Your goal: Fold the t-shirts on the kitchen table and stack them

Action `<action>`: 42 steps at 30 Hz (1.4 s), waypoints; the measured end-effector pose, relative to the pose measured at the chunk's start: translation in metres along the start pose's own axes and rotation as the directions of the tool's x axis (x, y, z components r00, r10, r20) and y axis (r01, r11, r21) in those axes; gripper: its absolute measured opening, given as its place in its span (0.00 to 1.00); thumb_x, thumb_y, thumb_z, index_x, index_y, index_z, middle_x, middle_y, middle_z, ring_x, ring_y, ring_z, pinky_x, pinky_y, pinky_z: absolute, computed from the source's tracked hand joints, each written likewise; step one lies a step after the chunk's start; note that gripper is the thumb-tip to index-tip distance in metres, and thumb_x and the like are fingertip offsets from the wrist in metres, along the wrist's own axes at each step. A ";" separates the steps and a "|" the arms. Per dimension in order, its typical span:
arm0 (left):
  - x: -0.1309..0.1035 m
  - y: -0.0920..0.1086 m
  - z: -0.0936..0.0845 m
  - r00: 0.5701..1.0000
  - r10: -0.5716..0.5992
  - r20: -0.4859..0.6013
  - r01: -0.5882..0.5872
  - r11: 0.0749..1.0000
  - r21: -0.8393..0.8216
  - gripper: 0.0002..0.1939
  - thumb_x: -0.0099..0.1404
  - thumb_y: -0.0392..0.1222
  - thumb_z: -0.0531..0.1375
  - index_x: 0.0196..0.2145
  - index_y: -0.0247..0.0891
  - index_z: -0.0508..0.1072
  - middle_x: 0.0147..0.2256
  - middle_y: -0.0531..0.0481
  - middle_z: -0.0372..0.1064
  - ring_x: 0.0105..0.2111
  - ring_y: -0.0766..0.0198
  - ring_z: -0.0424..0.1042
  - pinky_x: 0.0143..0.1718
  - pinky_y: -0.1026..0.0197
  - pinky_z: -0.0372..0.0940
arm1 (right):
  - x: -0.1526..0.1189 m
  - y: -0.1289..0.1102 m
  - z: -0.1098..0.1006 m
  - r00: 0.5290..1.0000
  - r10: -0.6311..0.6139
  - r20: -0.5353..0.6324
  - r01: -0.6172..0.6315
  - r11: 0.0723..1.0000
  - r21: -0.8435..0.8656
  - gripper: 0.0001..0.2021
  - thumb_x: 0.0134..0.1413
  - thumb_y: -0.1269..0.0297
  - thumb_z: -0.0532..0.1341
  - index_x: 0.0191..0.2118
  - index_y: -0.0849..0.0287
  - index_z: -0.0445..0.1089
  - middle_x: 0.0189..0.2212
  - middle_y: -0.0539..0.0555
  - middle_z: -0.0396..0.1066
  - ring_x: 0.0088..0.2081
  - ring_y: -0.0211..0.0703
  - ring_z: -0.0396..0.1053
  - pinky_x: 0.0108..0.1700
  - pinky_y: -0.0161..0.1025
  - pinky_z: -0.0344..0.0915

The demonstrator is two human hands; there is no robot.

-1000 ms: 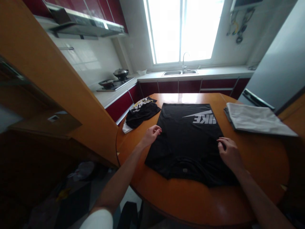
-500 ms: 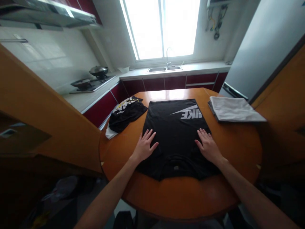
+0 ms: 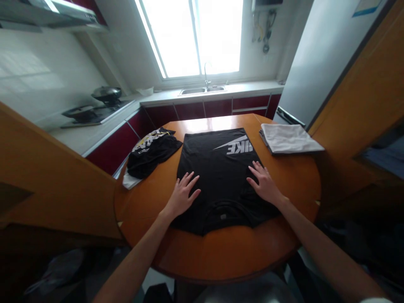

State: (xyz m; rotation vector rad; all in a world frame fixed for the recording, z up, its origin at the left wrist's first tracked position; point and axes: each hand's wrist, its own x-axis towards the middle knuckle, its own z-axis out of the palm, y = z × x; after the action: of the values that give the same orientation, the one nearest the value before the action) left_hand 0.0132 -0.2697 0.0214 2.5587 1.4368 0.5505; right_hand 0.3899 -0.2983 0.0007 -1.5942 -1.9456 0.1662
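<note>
Left hand [image 3: 181, 195] lies flat, fingers spread, palm down on the left half of the black T-shirt [image 3: 219, 168]; its grip holds nothing. Right hand [image 3: 263, 185] lies likewise, fingers spread, on the right half. The shirt is spread flat at the middle of the round wooden counter [image 3: 293, 176], long axis running near to far: collar at the near edge, hem at the far side. White print near the hem reads upside down, "IKE" legible beneath a swoosh. A crumpled dark garment [image 3: 151, 151] with unreadable print lies left; a folded white cloth [image 3: 288, 138] lies right.
</note>
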 end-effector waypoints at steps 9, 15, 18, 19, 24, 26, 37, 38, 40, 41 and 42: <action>-0.070 0.017 -0.045 0.934 0.335 0.123 -0.326 0.941 -0.086 0.15 0.66 0.47 0.65 0.50 0.45 0.77 0.44 0.47 0.75 0.44 0.58 0.73 0.48 0.56 0.67 | -0.070 0.003 -0.064 0.970 -0.235 0.053 0.226 0.964 0.141 0.08 0.64 0.60 0.61 0.41 0.53 0.78 0.39 0.56 0.74 0.43 0.48 0.71 0.46 0.46 0.70; -0.084 0.032 -0.034 0.872 0.432 0.230 -0.453 0.890 0.045 0.14 0.69 0.37 0.60 0.52 0.43 0.75 0.45 0.46 0.75 0.46 0.57 0.72 0.50 0.53 0.67 | -0.091 0.002 -0.071 0.926 -0.293 0.240 0.290 0.956 0.048 0.05 0.58 0.64 0.65 0.41 0.52 0.77 0.38 0.54 0.75 0.41 0.47 0.71 0.44 0.45 0.68; -0.083 0.037 -0.035 0.867 0.429 0.253 -0.467 0.877 0.112 0.29 0.67 0.26 0.55 0.62 0.48 0.68 0.56 0.46 0.70 0.56 0.55 0.67 0.57 0.51 0.64 | -0.096 -0.006 -0.067 0.902 -0.323 0.288 0.340 0.940 -0.011 0.16 0.54 0.71 0.64 0.48 0.50 0.76 0.44 0.54 0.74 0.45 0.49 0.70 0.48 0.48 0.68; -0.084 0.037 -0.036 0.876 0.411 0.252 -0.453 0.880 0.142 0.34 0.65 0.24 0.54 0.64 0.51 0.65 0.60 0.47 0.66 0.60 0.54 0.63 0.60 0.50 0.62 | -0.098 -0.008 -0.066 0.904 -0.326 0.278 0.349 0.936 -0.038 0.21 0.52 0.73 0.63 0.52 0.50 0.74 0.47 0.55 0.73 0.47 0.50 0.69 0.51 0.49 0.67; -0.098 0.020 -0.041 0.968 0.213 0.133 -0.242 0.935 0.260 0.49 0.55 0.20 0.52 0.70 0.54 0.55 0.65 0.47 0.58 0.63 0.49 0.58 0.64 0.42 0.58 | -0.109 -0.003 -0.057 0.935 -0.314 0.163 0.340 0.926 -0.166 0.31 0.49 0.82 0.55 0.58 0.53 0.71 0.52 0.57 0.71 0.53 0.52 0.67 0.56 0.52 0.64; -0.105 0.008 -0.040 0.982 0.169 0.080 -0.183 0.953 0.239 0.45 0.57 0.21 0.52 0.69 0.52 0.58 0.61 0.46 0.62 0.60 0.50 0.61 0.63 0.43 0.60 | -0.114 0.003 -0.052 0.944 -0.308 0.119 0.325 0.929 -0.177 0.28 0.50 0.82 0.54 0.55 0.54 0.72 0.51 0.57 0.72 0.52 0.52 0.68 0.55 0.52 0.65; -0.129 -0.012 -0.035 0.975 0.208 -0.082 -0.213 0.975 -0.061 0.18 0.72 0.33 0.51 0.50 0.45 0.77 0.43 0.46 0.74 0.45 0.59 0.73 0.49 0.57 0.72 | -0.127 0.021 -0.049 0.943 -0.323 -0.079 0.319 0.946 -0.052 0.11 0.62 0.72 0.57 0.43 0.51 0.75 0.38 0.53 0.77 0.43 0.50 0.74 0.48 0.51 0.69; -0.130 -0.010 -0.038 0.974 0.216 -0.074 -0.222 0.972 -0.080 0.18 0.72 0.32 0.51 0.50 0.45 0.77 0.42 0.45 0.75 0.45 0.59 0.74 0.48 0.57 0.72 | -0.127 0.020 -0.053 0.943 -0.329 -0.056 0.328 0.944 -0.037 0.11 0.62 0.72 0.57 0.42 0.52 0.74 0.38 0.53 0.77 0.42 0.50 0.74 0.48 0.51 0.69; -0.134 -0.005 -0.045 0.974 0.226 -0.032 -0.228 0.966 -0.123 0.19 0.72 0.32 0.50 0.50 0.45 0.78 0.42 0.44 0.75 0.44 0.59 0.74 0.47 0.58 0.73 | -0.129 0.017 -0.063 0.942 -0.336 -0.006 0.336 0.942 0.006 0.11 0.62 0.72 0.56 0.41 0.52 0.74 0.37 0.53 0.77 0.42 0.49 0.73 0.47 0.49 0.70; -0.136 -0.002 -0.050 0.974 0.225 0.007 -0.221 0.964 -0.150 0.19 0.72 0.32 0.50 0.49 0.45 0.78 0.42 0.44 0.75 0.43 0.59 0.75 0.45 0.59 0.73 | -0.131 0.014 -0.069 0.942 -0.335 0.020 0.335 0.942 0.033 0.11 0.62 0.72 0.56 0.41 0.52 0.74 0.37 0.54 0.77 0.41 0.49 0.73 0.46 0.48 0.70; -0.140 0.001 -0.055 0.975 0.216 0.050 -0.204 0.962 -0.180 0.19 0.72 0.32 0.50 0.49 0.45 0.78 0.42 0.45 0.75 0.42 0.60 0.75 0.44 0.60 0.73 | -0.133 0.012 -0.075 0.942 -0.332 0.046 0.329 0.942 0.064 0.10 0.62 0.72 0.56 0.41 0.53 0.74 0.37 0.54 0.76 0.41 0.49 0.73 0.45 0.47 0.70</action>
State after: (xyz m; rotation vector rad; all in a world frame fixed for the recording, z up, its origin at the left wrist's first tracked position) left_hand -0.0735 -0.3913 0.0392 2.5762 1.0511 0.5821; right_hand 0.4513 -0.4384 0.0064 -1.2153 -2.2001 0.1270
